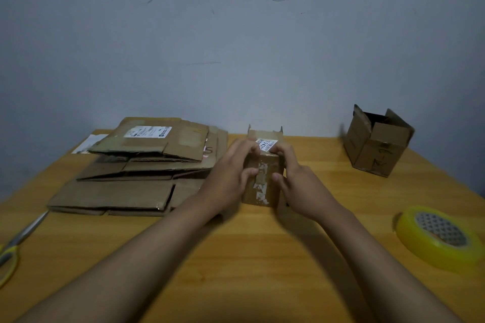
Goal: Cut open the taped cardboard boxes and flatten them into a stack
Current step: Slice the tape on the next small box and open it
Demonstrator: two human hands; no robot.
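- Near: 1 pair of scissors (11, 249) at L edge, 1 yellow tape roll (441, 236) at R, both lying on the wooden table (249, 257).
- Centre: 1 small box (263, 181), long axis pointing away from the person; left hand (228, 178) and right hand (296, 181) grasp its sides, fingers curled on it.
- L of it: 1 stack of flattened boxes (136, 173), abt 3 pieces.
- Far R: 1 open box (375, 144) upright, near the grey scuffed wall (236, 47).

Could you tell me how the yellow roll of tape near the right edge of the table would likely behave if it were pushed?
The tape roll lies flat on its side on the wooden table, so it would probably slide rather than roll. Its rounded rim means it could roll away if tipped upright. It looks thick and fairly full, so likely stiff and somewhat heavy for its size.
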